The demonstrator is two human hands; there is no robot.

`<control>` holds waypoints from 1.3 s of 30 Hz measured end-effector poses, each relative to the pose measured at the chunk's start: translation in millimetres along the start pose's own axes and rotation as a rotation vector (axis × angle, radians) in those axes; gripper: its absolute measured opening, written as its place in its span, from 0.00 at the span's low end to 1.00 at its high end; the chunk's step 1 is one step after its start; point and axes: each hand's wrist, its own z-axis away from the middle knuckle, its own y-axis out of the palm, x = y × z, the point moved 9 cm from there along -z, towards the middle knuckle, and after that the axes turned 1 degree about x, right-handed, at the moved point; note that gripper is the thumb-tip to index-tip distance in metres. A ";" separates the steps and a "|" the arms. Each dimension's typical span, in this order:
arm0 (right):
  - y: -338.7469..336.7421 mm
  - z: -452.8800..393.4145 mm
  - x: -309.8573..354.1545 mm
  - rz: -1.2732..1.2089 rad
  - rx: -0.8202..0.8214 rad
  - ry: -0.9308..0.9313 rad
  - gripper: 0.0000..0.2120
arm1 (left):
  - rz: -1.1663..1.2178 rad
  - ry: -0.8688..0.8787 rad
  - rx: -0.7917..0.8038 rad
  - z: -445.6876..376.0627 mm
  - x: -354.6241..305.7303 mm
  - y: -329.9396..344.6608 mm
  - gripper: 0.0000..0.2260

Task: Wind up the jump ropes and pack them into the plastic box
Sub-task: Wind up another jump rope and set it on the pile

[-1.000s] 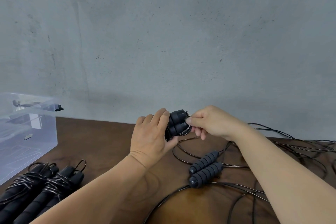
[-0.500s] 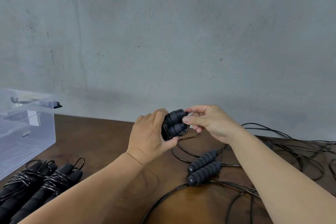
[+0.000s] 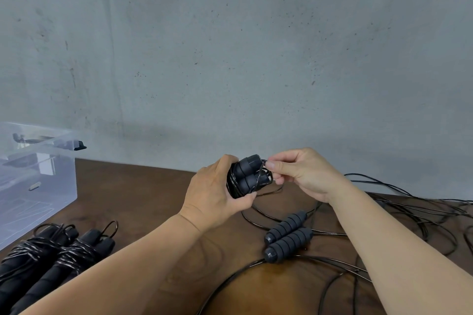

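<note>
Jump rope with dark grey ribbed foam handles and a thin glossy black cord point(image 3: 247, 178) was held above the brown wooden table point(image 3: 143, 194), its two handles side by side and already wrapped in several turns of cord. The left hand point(image 3: 215, 197) was clamped round the bundle, thumb below and fingers over the top. The right hand point(image 3: 304, 174) pinched the last stretch of cord between thumb and forefinger just at the handle ends.

By the look of it, the winding of this rope was at its finish: the next move would call for tucking or looping the free end under a turn so the springy cord could not uncoil, while the left hand kept its squeeze.

Two finished bundles of black handles bound with shiny cord point(image 3: 51, 253) lay near the clear, thin-walled plastic box point(image 3: 51, 186) at the left edge, touching each other but not yet packed. Another pair of ribbed grey handles point(image 3: 288, 238) lay on the table among loose, smooth black cord point(image 3: 409, 212) sprawled in wide loops to the right, unwound as yet.
</note>
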 end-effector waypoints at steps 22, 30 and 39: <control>-7.9 -8.3 11.3 0.542 -0.266 -0.106 0.08 | -0.008 0.023 0.067 -6.8 -6.0 7.5 0.27; -5.5 0.4 -18.7 -0.246 0.274 0.321 0.10 | 0.097 -0.009 0.157 0.8 -8.6 16.5 0.27; -5.8 -2.4 -28.6 -0.207 0.334 0.271 0.09 | 0.168 -0.058 0.235 7.2 -3.4 24.4 0.26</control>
